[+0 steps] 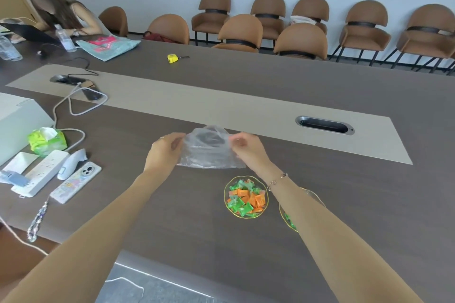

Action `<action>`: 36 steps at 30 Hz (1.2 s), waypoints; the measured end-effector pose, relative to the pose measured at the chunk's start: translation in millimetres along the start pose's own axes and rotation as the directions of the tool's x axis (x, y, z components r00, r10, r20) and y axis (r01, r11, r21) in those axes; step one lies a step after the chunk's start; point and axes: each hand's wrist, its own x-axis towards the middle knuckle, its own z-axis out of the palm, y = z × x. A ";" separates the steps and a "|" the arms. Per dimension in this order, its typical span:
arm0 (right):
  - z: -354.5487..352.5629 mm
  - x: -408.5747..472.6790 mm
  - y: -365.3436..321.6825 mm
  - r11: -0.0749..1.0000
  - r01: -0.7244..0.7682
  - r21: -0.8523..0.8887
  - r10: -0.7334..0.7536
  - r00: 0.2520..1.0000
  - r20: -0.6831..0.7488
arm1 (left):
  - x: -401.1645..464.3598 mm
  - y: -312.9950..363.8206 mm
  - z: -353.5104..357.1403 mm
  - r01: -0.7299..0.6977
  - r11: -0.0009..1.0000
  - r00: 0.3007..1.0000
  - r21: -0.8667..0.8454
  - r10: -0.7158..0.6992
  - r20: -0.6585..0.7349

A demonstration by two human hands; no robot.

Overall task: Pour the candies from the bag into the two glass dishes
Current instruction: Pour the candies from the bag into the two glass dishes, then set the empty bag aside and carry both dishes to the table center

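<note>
Candies [246, 200] in green and orange wrappers fill the nearer glass dish [227, 206] on the tabletop [344, 204], and a second dish [283, 216] just to its right, mostly hidden under the person's right forearm, shows at least a few green ones at its edge. Beyond the dishes, the clear plastic bag [209, 152] is held between both hands and looks empty and limp, with no candies visible through it. The left hand [163, 152] pinches the bag's left edge, and the right hand [247, 149] pinches its right edge, each grip pressed together on the plastic. Judging from this, the pouring seems essentially finished; what remains is probably only to set the bag aside, though I cannot tell how full the second dish is.
</note>
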 end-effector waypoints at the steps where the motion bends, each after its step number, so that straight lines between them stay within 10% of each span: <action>1: 13.9 -0.3 7.7 1.000 0.016 -0.020 -0.016 1.000 0.014 | 0.5 -15.4 0.8 0.010 1.000 1.000 0.024 -0.011 0.012; 11: 142.1 -8.2 127.6 0.957 -0.027 -0.288 0.112 0.952 0.283 | -1.9 -159.8 55.6 0.073 0.912 0.931 0.403 -0.207 0.301; 15: 170.6 -10.8 157.4 0.926 -0.037 -0.376 0.181 0.917 0.355 | -8.4 -185.0 76.3 -0.067 0.723 0.895 0.688 -0.261 0.361; 21: 192.6 -14.1 168.4 0.678 0.185 -0.711 -0.059 0.978 0.198 | -4.6 -195.7 90.3 -0.406 0.600 0.886 0.689 0.074 0.458; 27: 202.7 -2.7 184.7 0.580 0.298 -0.758 -0.045 0.941 0.335 | 3.5 -181.9 115.5 -0.372 0.596 0.771 0.712 -0.229 0.595; 31: 185.5 -0.6 174.4 0.633 0.340 -0.695 -0.116 0.930 0.349 | 2.3 -172.9 114.5 -0.329 0.627 0.816 0.706 -0.187 0.547; 36: 105.2 -15.4 164.5 0.857 0.131 -0.498 -0.194 0.978 -0.078 | 0.0 -139.9 111.5 -0.122 0.867 0.925 0.483 -0.078 0.372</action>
